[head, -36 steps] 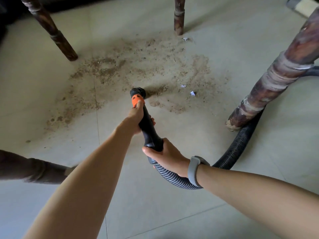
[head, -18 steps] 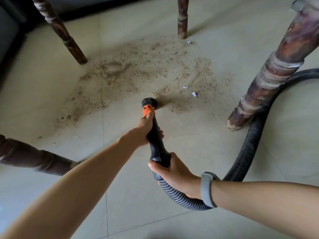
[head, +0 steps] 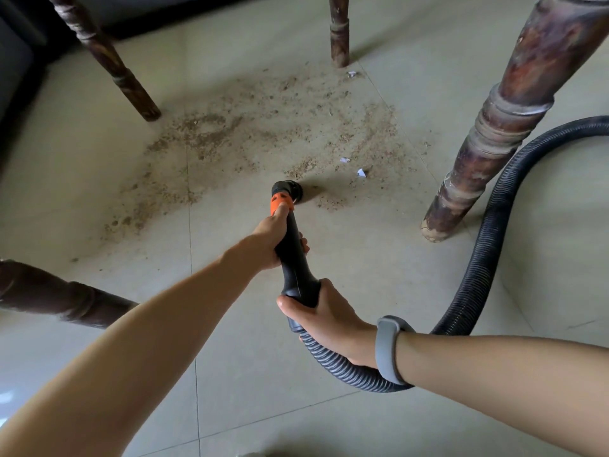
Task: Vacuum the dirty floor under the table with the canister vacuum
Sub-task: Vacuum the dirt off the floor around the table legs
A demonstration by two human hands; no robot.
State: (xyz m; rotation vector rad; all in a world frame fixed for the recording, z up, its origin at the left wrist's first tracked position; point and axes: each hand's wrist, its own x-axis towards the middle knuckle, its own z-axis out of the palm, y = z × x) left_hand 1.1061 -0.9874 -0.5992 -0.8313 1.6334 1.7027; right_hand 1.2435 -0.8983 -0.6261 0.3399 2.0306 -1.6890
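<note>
No writing is legible anywhere. The left hand (head: 268, 239) wraps the black nozzle (head: 291, 245) near its orange collar; the right hand (head: 324, 319) curls round the hose (head: 474, 278) joint. The nozzle tip meets the floor (head: 379, 258) at the dirt (head: 263, 133) patch's near edge, between bench legs (head: 501, 117) cut off above. The canister is out of view.

One head-worn wide-angle view looked forward and steeply down from above the person's own arms; it sat close over the left hand (head: 268, 240) and right hand (head: 329, 321), facing the tiled floor (head: 82, 179) between four table legs (head: 504, 120); straight edges bowed toward the frame's borders.
</note>
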